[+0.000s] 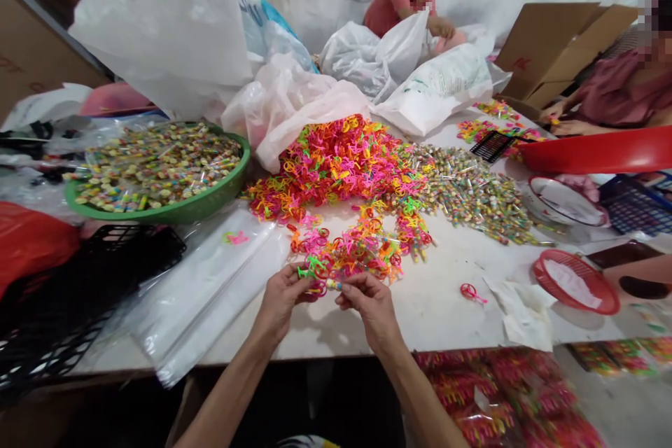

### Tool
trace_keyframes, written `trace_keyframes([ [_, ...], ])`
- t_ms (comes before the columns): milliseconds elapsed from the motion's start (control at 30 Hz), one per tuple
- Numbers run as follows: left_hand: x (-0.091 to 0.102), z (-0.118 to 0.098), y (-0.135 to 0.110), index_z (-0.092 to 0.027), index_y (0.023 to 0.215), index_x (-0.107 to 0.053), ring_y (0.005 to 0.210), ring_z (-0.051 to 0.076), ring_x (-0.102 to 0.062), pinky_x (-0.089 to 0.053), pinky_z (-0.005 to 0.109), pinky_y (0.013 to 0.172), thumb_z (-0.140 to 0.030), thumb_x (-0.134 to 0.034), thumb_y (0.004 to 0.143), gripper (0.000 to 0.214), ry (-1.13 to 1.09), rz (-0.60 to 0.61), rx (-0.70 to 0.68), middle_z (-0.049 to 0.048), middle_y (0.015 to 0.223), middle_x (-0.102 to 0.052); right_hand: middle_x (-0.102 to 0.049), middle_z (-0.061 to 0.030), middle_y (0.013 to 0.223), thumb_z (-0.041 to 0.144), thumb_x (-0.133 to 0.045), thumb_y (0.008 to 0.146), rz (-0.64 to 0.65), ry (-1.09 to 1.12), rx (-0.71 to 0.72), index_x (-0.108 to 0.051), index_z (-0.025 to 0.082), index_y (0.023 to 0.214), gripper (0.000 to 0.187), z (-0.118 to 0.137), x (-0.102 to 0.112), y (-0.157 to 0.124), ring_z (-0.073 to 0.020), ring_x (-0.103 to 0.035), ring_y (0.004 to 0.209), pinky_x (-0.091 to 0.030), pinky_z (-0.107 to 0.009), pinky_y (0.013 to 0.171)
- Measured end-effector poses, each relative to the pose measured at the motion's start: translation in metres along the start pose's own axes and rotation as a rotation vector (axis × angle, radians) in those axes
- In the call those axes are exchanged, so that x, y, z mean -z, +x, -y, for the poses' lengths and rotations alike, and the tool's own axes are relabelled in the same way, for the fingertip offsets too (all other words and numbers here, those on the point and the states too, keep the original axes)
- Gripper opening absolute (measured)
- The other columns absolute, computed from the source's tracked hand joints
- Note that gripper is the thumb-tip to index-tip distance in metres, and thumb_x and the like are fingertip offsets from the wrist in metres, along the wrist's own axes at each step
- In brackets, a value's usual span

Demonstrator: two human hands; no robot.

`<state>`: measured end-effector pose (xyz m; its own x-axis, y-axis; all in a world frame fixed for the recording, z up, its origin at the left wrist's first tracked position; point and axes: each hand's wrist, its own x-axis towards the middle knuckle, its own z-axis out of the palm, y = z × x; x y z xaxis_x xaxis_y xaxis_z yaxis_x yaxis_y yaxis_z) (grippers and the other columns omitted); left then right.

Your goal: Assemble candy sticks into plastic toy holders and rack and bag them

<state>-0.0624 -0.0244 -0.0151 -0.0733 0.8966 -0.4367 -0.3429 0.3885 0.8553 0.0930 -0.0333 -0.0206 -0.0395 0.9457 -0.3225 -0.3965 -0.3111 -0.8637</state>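
Just below the neon plastic pile (336, 168), your left grip (283, 301) closes on a green-and-pink plastic toy (313, 267). A small wrapped candy stick (332, 285) lies nearly level beside the toy, its long axis running toward your right grip (369, 306), which pinches it narrowly.

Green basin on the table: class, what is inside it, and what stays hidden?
The green basin is heaped with small colourful sweets in clear wrappers. The heap covers the basin's floor, so that floor cannot be seen, nor whatever may lie beneath the top layer.
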Motion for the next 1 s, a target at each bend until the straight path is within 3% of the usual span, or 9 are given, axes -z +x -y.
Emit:
trace_keyframes([
  [100, 0.001, 0.005, -0.006, -0.013, 0.086, -0.056, 0.057, 0.013, -0.062, -0.044, 0.021, 0.048, -0.024, -0.073, 0.059, 0.034, -0.006, 0.052, 0.053, 0.0038, 0.068, -0.067, -0.064, -0.0006, 0.058, 0.031, -0.072, 0.063, 0.01, -0.059, 0.049, -0.065, 0.017, 0.072, 0.018, -0.006, -0.005, 0.006, -0.0137, -0.06, 0.053, -0.047, -0.026, 0.053],
  [267, 0.001, 0.014, -0.006, -0.013, 0.082, -0.055, 0.048, 0.009, -0.056, -0.04, 0.018, 0.042, -0.019, -0.072, 0.06, 0.029, -0.04, 0.109, 0.146, 0.0012, 0.06, -0.064, -0.065, -0.0001, 0.057, 0.03, -0.072, 0.062, -0.123, -0.094, 0.142, -0.066, 0.016, 0.072, 0.018, -0.01, 0.003, 0.019, -0.0132, -0.059, 0.053, -0.047, -0.025, 0.053],
  [400, 0.0, 0.017, -0.006, -0.014, 0.086, -0.054, 0.053, 0.011, -0.058, -0.045, 0.02, 0.046, -0.019, -0.072, 0.061, 0.032, -0.09, 0.086, 0.138, 0.0019, 0.066, -0.065, -0.064, -0.0008, 0.053, 0.029, -0.073, 0.062, -0.027, -0.073, 0.011, -0.067, 0.014, 0.07, 0.018, -0.01, 0.01, 0.015, -0.0111, -0.058, 0.047, -0.045, -0.022, 0.048],
  [567, 0.0, 0.014, -0.009, -0.014, 0.089, -0.055, 0.052, 0.009, -0.057, -0.047, 0.021, 0.049, -0.018, -0.073, 0.061, 0.034, -0.13, 0.177, 0.162, 0.0015, 0.068, -0.065, -0.066, -0.002, 0.055, 0.026, -0.076, 0.058, 0.114, 0.06, -0.144, -0.068, 0.013, 0.069, 0.019, -0.006, 0.013, 0.012, -0.0098, -0.058, 0.047, -0.046, -0.019, 0.047],
  [733, 0.002, 0.012, -0.008, -0.012, 0.092, -0.059, 0.055, 0.01, -0.058, -0.049, 0.023, 0.055, -0.017, -0.073, 0.06, 0.035, -0.132, 0.292, 0.209, 0.0043, 0.075, -0.066, -0.066, -0.0028, 0.054, 0.025, -0.078, 0.057, 0.174, 0.113, -0.251, -0.069, 0.013, 0.071, 0.02, -0.005, 0.019, 0.014, -0.0097, -0.059, 0.045, -0.048, -0.018, 0.046],
  [1000, -0.006, 0.016, -0.007, -0.011, 0.08, -0.059, 0.052, 0.01, -0.058, -0.047, 0.022, 0.049, -0.019, -0.075, 0.056, 0.03, -0.158, 0.219, 0.235, 0.003, 0.066, -0.065, -0.069, -0.0024, 0.068, 0.021, -0.076, 0.06, 0.172, 0.109, -0.071, -0.069, 0.017, 0.073, 0.015, -0.011, 0.024, 0.007, -0.014, -0.064, 0.061, -0.053, -0.028, 0.064],
])
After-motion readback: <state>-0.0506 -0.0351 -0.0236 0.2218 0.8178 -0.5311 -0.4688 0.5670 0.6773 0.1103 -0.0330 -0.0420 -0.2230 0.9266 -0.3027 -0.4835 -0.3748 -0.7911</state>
